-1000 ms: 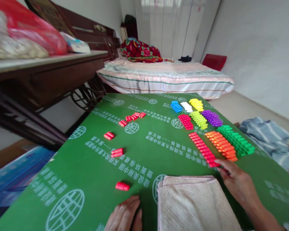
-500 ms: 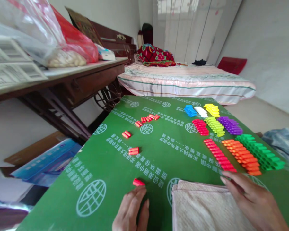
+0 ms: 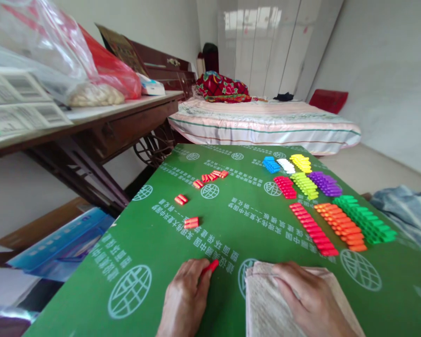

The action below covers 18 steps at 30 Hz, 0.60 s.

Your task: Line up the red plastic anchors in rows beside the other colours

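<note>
My left hand [image 3: 187, 292] is closed near the front of the green table, pinching a small red plastic tube [image 3: 212, 267] between thumb and fingertips. My right hand [image 3: 307, 295] is over a folded beige cloth [image 3: 261, 304], fingers loosely bent and thumb a little apart; nothing shows in it. Beyond my left hand lie loose orange-red tubes: a pair [image 3: 191, 223], another small group [image 3: 181, 199] and several more [image 3: 214, 175] farther back. A long row of red tubes [image 3: 314, 229] lies to the right, beside stacked orange tubes [image 3: 342, 224] and green tubes [image 3: 366, 220].
Farther back on the green table [image 3: 154, 248] are blue [image 3: 271, 164], white [image 3: 286, 165], yellow [image 3: 301, 163], lime [image 3: 304, 185], purple [image 3: 325, 183] and more red tubes [image 3: 285, 187]. A wooden desk [image 3: 133, 119] stands left, a bed [image 3: 266, 121] behind.
My right hand has moved left from the near end of the red row onto the cloth. My left hand has lifted the red tube off the table. The view has shifted slightly.
</note>
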Each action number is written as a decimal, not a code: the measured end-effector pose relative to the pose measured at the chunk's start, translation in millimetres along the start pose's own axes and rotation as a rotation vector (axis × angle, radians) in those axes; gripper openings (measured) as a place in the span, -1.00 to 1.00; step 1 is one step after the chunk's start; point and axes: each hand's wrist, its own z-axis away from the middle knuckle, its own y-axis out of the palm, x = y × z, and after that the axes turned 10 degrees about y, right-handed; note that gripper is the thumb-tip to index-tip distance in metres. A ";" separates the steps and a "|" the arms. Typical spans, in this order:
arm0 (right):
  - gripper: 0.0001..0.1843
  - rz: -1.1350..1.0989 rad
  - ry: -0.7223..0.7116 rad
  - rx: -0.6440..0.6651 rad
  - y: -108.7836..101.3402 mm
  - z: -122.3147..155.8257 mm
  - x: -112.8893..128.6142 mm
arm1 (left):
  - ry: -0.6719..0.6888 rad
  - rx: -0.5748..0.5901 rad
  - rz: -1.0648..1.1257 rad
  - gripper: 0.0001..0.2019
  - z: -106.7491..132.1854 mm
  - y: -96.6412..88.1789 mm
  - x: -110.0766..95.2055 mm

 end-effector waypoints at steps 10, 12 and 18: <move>-0.67 -0.179 -0.031 -0.022 43.7 -4.3 44.5 | -0.738 0.047 1.029 -0.60 -7.9 18.6 -50.2; -0.64 -0.213 -0.022 -0.028 45.5 -5.3 47.3 | -0.817 0.023 1.140 -0.57 -7.3 19.6 -55.1; -0.58 -0.310 -0.009 0.075 37.8 -7.8 48.9 | -0.838 0.057 1.252 -0.36 -5.4 18.1 -60.3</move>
